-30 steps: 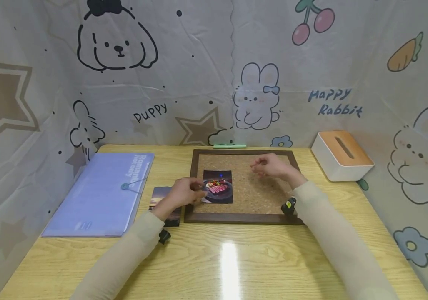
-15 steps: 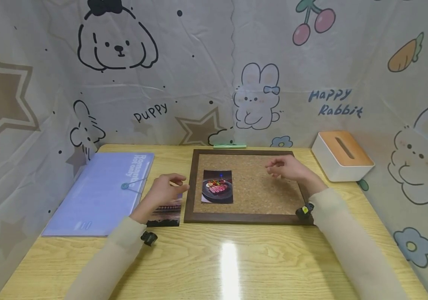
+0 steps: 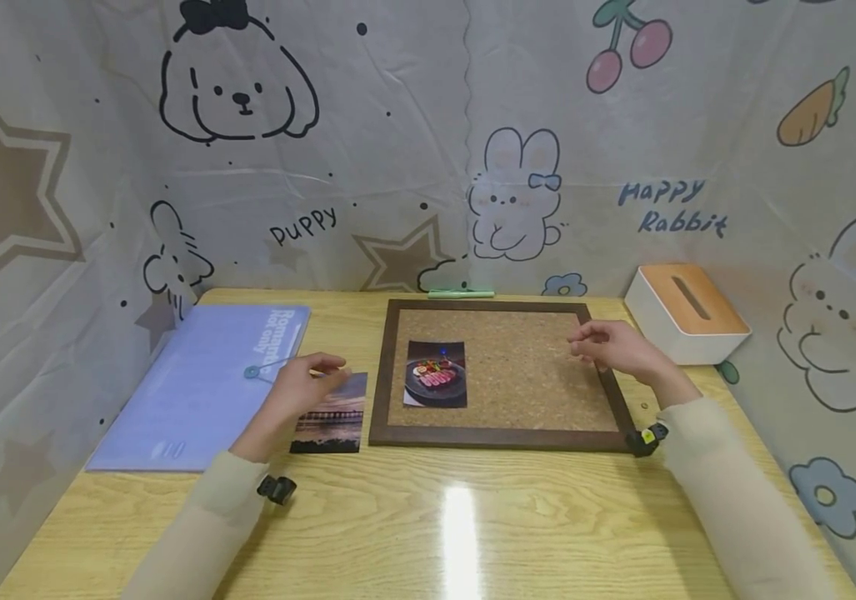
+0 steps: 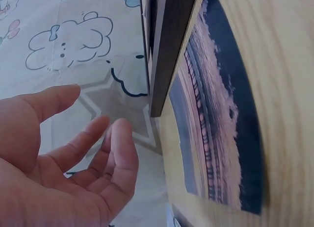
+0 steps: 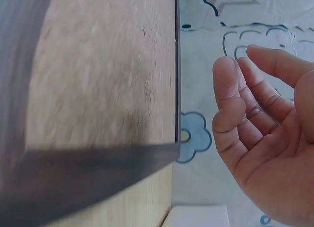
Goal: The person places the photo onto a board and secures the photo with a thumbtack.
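Note:
My left hand (image 3: 296, 389) hovers over the sunset photo (image 3: 333, 421) and the folder's right edge, fingers loosely bent around nothing. In the left wrist view, a gap separates the hand (image 4: 83, 158) from the photo (image 4: 216, 119), which lies flat on the table. My right hand (image 3: 615, 346) hangs above the right side of the brown-framed corkboard (image 3: 525, 375), holding nothing. Its relaxed fingers and thumb show in the right wrist view, apart from the corkboard (image 5: 103, 75). On the cork's left part lies a photo of a plated meat dish (image 3: 435, 379).
A lilac folder (image 3: 195, 392) with a string button lies on the left. Behind the corkboard rests a green pen (image 3: 461, 293). At the back right stands a white tissue box (image 3: 686, 312) with a wooden lid. A small round item (image 3: 644, 406) sits near the right wrist.
Both hands have moved apart. The left drew away from the food photo toward the folder, uncovering more of the sunset photo; the right slid rightward to the corkboard's edge.

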Available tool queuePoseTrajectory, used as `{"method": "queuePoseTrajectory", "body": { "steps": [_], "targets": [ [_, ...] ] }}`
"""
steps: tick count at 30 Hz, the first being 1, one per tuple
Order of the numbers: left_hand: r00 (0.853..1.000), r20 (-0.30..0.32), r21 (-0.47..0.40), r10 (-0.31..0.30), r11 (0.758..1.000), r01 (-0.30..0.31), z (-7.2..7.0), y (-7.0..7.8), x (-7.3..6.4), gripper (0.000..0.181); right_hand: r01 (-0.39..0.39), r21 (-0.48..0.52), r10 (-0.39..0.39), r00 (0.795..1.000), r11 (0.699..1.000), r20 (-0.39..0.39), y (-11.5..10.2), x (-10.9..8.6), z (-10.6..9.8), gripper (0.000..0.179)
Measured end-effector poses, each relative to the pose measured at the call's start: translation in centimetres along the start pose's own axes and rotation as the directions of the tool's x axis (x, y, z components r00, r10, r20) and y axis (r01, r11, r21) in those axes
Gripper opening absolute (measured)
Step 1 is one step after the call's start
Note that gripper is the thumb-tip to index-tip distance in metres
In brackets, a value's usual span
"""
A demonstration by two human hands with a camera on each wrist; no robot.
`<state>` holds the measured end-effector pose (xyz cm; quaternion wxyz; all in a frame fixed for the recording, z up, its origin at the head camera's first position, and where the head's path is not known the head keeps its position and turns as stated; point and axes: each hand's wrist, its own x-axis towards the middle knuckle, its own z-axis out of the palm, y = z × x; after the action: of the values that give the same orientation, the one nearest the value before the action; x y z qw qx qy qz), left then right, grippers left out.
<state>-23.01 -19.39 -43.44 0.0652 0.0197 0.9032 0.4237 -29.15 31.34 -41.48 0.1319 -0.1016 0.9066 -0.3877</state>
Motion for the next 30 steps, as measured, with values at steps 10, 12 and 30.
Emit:
{"method": "queuePoseTrajectory", "body": {
  "steps": [10,12,30],
  "targets": [
    [1.0,0.006,0.032,-0.024,0.999,0.023,-1.1,-1.6,-1.4,0.044,-0.044,0.01,0.044,0.999,0.999,-0.007,2.1,-2.5,-1.4,0.042],
    [0.999,0.015,0.035,-0.036,0.999,0.035,-1.3,-1.9,-1.7,0.045,-0.046,0.01,0.046,0.999,0.999,-0.006,2.6,-2.9,-1.6,0.043],
    [0.99,0.078,0.097,-0.115,0.989,0.107,-1.5,-3.9,-3.0,0.053,-0.101,0.032,0.101,0.995,0.994,0.022,5.9,-5.7,-2.7,0.045]
  ]
}}
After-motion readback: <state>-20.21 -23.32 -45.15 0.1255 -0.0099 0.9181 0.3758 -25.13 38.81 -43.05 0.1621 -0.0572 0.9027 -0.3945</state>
